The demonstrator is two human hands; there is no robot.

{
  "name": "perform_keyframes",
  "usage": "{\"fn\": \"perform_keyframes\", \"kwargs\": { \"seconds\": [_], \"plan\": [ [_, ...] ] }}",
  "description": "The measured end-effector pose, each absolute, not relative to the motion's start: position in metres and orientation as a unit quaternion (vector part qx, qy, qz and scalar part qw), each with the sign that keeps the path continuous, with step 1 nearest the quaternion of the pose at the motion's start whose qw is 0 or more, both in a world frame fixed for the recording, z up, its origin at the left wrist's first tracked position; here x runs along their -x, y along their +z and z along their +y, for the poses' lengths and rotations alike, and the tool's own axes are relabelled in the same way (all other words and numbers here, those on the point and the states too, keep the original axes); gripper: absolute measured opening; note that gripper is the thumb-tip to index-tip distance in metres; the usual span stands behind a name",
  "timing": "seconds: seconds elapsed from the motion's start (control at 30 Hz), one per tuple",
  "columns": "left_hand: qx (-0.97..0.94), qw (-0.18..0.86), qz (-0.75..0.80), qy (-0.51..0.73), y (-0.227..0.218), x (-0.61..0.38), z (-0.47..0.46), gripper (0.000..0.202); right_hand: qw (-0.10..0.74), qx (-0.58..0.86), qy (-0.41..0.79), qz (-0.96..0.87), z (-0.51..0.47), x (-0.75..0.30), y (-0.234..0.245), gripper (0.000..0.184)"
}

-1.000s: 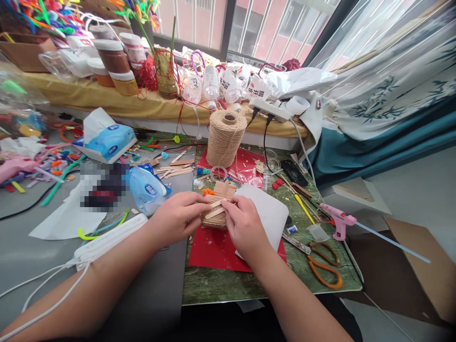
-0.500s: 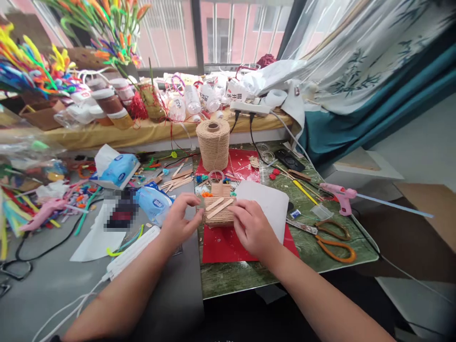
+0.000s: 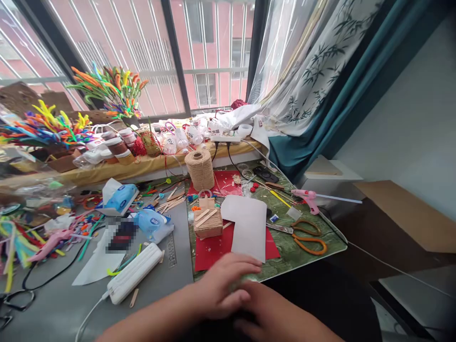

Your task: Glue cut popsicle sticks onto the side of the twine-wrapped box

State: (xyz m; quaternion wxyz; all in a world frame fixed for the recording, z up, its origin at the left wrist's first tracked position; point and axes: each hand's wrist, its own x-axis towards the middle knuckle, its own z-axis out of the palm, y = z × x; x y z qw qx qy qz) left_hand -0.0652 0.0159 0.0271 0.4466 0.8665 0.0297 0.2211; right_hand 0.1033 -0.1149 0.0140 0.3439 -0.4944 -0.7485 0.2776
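My left hand (image 3: 228, 287) is in front of the table edge, holding nothing, its fingers apart and lying partly over my right hand. My right hand (image 3: 265, 304) is low in the view; its fingers are mostly hidden or blurred. Beyond them a small twine-wrapped box (image 3: 209, 229) rests on a red sheet (image 3: 210, 254). Two craft sticks (image 3: 206, 217) lie slanted on top of the box. A white sheet of paper (image 3: 251, 225) with a notched left side lies right beside it, its lower end close to my left fingertips.
A large twine spool (image 3: 200, 172) stands behind the box. On the right lie orange-handled scissors (image 3: 308, 242) and a pink glue gun (image 3: 308, 198). Leftward are a white power strip (image 3: 135, 275), tissue packs (image 3: 153, 225) and loose craft sticks (image 3: 171, 204). Pipe cleaners crowd the far left.
Both hands have left the sides of the twine-wrapped box and come back toward my body, now overlapping. The white paper lies nearer, over the red sheet. The view has shifted.
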Motion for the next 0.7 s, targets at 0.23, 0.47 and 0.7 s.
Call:
{"fn": "perform_keyframes", "kwargs": {
  "seconds": [0.23,0.47,0.7],
  "plan": [
    [-0.427,0.853,0.208,0.217,-0.012,0.041,-0.029,0.061,0.431,0.453,0.097,-0.774,-0.127,-0.112,0.049,0.067],
    [-0.413,0.836,0.169,0.32,0.025,0.063,-0.044,0.07,0.428,0.506,0.007,-0.749,-0.117,-0.11,-0.032,0.069],
    [-0.856,0.448,0.006,0.257,0.013,0.028,-0.012,0.059,0.446,0.622,0.067,-0.64,-0.099,-0.088,0.019,0.041]
  ]
}}
